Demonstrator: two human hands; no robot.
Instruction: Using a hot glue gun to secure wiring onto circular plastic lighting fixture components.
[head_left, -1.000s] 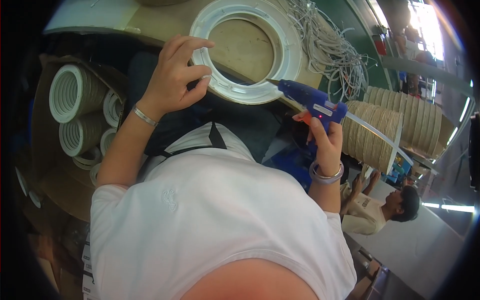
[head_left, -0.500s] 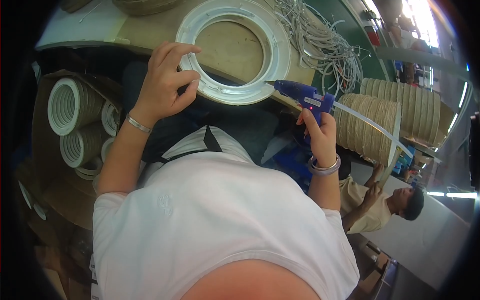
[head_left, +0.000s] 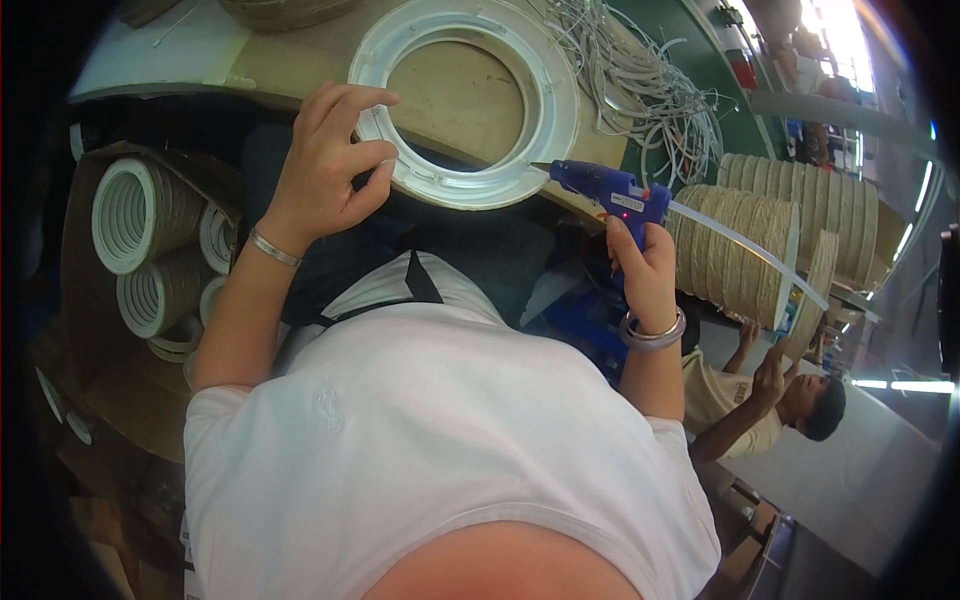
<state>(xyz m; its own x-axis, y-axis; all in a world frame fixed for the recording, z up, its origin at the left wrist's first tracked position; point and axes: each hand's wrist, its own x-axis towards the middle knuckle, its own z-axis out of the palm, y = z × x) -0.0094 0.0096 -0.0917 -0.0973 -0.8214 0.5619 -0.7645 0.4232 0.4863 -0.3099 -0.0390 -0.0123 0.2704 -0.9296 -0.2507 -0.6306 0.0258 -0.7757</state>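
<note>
A flat white plastic ring (head_left: 560, 100) lies on a brown work table (head_left: 300, 60), its near edge hanging over the table's front. My left hand (head_left: 330, 165) grips the ring's near-left rim between thumb and fingers. My right hand (head_left: 645, 265) holds a blue glue gun (head_left: 605, 190) by its handle. A pale glue stick (head_left: 745, 245) juts out behind the gun, and the nozzle points at the ring's near-right edge, close to or touching it.
A tangle of white cords (head_left: 640, 75) lies on the table right of the ring. Stacks of rope-wrapped rings (head_left: 770, 240) stand at the right, more (head_left: 150, 250) in a cardboard box at the left. Another person (head_left: 770, 400) sits low at the right.
The ring and table have shifted left and up in view. The glue gun's nozzle has come closer to the ring's near-right edge. My left hand keeps its hold on the rim.
</note>
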